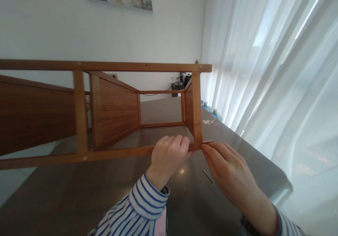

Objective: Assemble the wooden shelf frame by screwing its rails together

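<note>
A brown wooden shelf rack (114,154) lies on its side, its rails running left to right and its panel shelves standing upright. My left hand (170,156) is wrapped around the lower front rail close to its right end. At that end, my right hand (227,165) has thumb and fingers pinched against the corner. Its fingers cover the joint there, so whatever may be between them is hidden. A small L-shaped hex key (208,178) rests on the tabletop below and between my hands. Brass-coloured bolt heads (201,67) show in the upper rail.
The rack stands on a dark grey table (190,200) with a rounded right corner. Beneath my left sleeve is a partly hidden pink object (160,225). White curtains (237,53) hang at the right, with blue-tinted water bottles (215,113) beside the table. A glass pot (178,82) stands far back.
</note>
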Demonstrator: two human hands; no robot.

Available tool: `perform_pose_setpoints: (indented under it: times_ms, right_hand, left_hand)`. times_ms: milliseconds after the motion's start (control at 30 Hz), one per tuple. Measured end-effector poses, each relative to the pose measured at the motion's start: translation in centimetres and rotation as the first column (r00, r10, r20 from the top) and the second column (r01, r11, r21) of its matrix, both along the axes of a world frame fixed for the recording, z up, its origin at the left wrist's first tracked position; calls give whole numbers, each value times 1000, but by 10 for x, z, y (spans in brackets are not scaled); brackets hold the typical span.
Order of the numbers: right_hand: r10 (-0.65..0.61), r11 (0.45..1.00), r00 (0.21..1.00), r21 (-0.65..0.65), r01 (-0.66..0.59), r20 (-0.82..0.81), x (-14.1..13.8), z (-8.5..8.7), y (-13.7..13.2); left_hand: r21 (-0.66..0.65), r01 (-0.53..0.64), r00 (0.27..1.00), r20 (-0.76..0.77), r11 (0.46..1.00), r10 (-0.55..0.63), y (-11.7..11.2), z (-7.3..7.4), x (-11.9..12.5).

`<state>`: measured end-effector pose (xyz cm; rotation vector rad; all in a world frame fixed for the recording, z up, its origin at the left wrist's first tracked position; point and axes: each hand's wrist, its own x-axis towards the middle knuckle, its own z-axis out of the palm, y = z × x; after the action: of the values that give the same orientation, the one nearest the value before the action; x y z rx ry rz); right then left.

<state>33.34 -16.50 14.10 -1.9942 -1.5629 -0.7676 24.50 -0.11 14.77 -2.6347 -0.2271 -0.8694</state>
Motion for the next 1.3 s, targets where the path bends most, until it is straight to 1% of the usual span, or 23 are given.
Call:
perform_pose_setpoints:
  times_ms: [133,333,467,667,833,1000,1100,1200,1300]
  right_hand:
    - [9,1000,1000,15,-9,-30,0,1,0]
    - [-67,997,994,23,69,-82,2,8,4]
    - [-97,995,993,7,97,-74,6,6,4]
    - [-25,997,1000,74,25,-5,19,-3,-8]
    - [17,999,999,42,-16,-36,28,-4,-11]
    - [70,998,996,4,-70,-57,30,-5,-6]
    - [89,996,992,3,-89,-95,31,-4,-2]
    - [128,990,981,-36,-135,-146,35,-5,3]
    - [181,980,952,-34,-195,-247,42,-10,8]
  left_hand:
    - [-9,-6,1000,-11,1000,6,-2,3,0]
    - [14,33,999,38,999,-33,0,1,0]
    - [21,51,997,56,998,-52,2,-1,0]
    - [50,59,994,85,997,-63,1,1,0]
    - [66,82,991,102,994,-89,1,0,0]
    - [74,85,991,93,994,-92,4,0,-2]
    - [63,92,993,73,994,-97,5,0,-3]
    - [54,99,993,66,994,-102,6,-1,-4]
    - [59,102,992,73,993,-106,6,0,-5]
